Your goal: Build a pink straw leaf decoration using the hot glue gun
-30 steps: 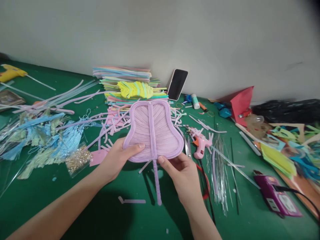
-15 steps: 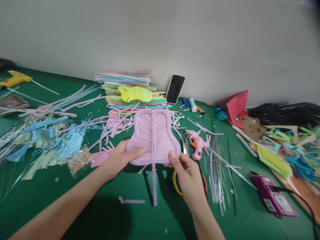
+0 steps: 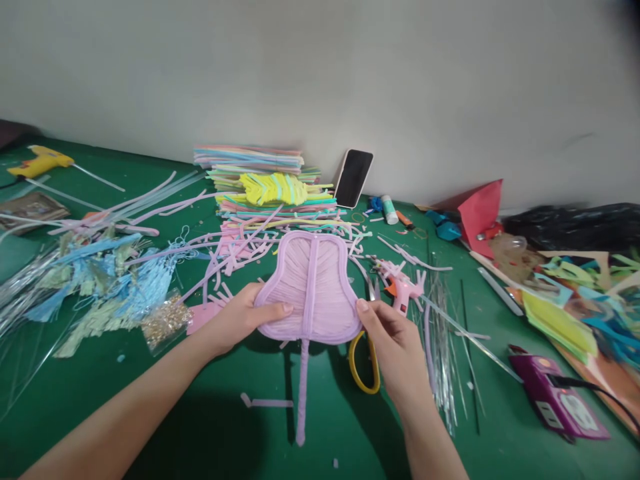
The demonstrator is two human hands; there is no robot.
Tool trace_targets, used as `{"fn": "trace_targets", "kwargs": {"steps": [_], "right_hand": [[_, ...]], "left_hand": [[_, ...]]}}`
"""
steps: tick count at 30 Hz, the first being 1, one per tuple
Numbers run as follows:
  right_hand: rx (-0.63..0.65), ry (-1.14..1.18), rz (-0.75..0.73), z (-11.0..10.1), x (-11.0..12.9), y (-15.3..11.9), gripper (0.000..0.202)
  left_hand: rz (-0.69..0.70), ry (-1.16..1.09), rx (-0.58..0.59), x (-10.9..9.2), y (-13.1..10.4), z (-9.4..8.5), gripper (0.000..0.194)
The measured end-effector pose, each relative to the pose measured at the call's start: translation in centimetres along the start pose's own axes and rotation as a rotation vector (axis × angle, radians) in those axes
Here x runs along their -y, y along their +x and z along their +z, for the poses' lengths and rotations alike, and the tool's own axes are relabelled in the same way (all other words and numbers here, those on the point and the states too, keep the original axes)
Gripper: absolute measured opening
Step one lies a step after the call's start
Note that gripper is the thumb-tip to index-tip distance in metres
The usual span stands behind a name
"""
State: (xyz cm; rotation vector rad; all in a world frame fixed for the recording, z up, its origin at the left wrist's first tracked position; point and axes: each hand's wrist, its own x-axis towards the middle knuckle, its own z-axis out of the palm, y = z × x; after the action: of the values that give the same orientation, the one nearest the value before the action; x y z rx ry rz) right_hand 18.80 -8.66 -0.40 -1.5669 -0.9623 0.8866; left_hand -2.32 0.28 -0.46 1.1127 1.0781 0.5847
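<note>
A lilac fan [image 3: 330,287] made of fuzzy stems is held up over the green table, its wrapped handle pointing down. My left hand [image 3: 245,317] grips its left lower side, thumb flat on the front and the other fingers hidden behind. At the lower right edge, my right hand [image 3: 393,337] pinches the rim between thumb and fingers. Just beneath that hand lie yellow-handled scissors [image 3: 353,373], partly covered by it. A pink glue gun [image 3: 404,293] sits to the right of the fan.
Bundled pastel stems [image 3: 250,159] and a leaning phone [image 3: 354,177] stand near the wall. Blue tassels [image 3: 150,277] and a bag of gold beads [image 3: 167,321] lie left. To the right are clear strips, a purple box [image 3: 557,397] and paper scraps. A yellow glue gun [image 3: 43,162] is far left.
The fan has dropped slightly and tilted, its handle end swinging left and down. My right hand has shifted right to the fan's edge, with its thumb off the front, showing more of the scissors.
</note>
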Motion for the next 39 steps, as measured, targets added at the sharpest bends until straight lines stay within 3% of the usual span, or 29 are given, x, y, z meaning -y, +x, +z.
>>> {"fn": "trace_targets", "kwargs": {"steps": [11, 15, 17, 18, 21, 23, 26, 29, 31, 35, 39], "right_hand": [[0.052, -0.182, 0.029, -0.1, -0.6, 0.1, 0.039], [0.094, -0.192, 0.067, -0.7, -1.7, 0.3, 0.039], [0.082, -0.261, 0.089, -1.2, -2.1, 0.4, 0.041], [0.078, -0.314, 0.097, -1.4, -2.2, 0.4, 0.043], [0.102, -0.494, 0.088, -1.3, -2.1, 0.8, 0.043], [0.133, -0.601, 0.051, -0.7, -1.9, 1.2, 0.04], [0.146, -0.759, -0.029, 0.2, -1.5, 1.8, 0.035], [0.083, -0.897, -0.14, -0.4, -1.1, 1.8, 0.036], [-0.012, -0.93, -0.164, -1.9, -0.9, 1.8, 0.039], [-0.178, -1.0, -0.034, -6.1, -0.9, 2.6, 0.038], [-0.194, -1.256, 0.079, -9.0, -1.4, 5.1, 0.042]], "left_hand": [[0.025, 0.135, 0.198, 0.4, 0.4, -0.1, 0.038], [0.115, 0.389, 0.347, 0.1, 0.5, -0.1, 0.033], [0.22, 0.525, 0.251, -0.2, 0.7, -0.8, 0.035], [0.279, 0.597, 0.135, -0.3, 1.0, -1.3, 0.034], [0.442, 0.933, -0.378, -0.3, 2.2, -3.4, 0.024], [0.523, 1.19, -0.514, 0.0, 3.1, -4.4, 0.022], [0.547, 1.311, -0.489, 0.6, 4.2, -4.8, 0.02], [0.553, 1.378, -0.454, 1.1, 5.1, -4.2, 0.021], [0.552, 1.42, -0.442, 1.2, 5.5, -3.9, 0.022], [0.539, 1.495, -0.439, 1.0, 6.1, -3.9, 0.024], [0.58, 1.539, -0.428, -0.1, 5.9, -3.4, 0.024]]}}
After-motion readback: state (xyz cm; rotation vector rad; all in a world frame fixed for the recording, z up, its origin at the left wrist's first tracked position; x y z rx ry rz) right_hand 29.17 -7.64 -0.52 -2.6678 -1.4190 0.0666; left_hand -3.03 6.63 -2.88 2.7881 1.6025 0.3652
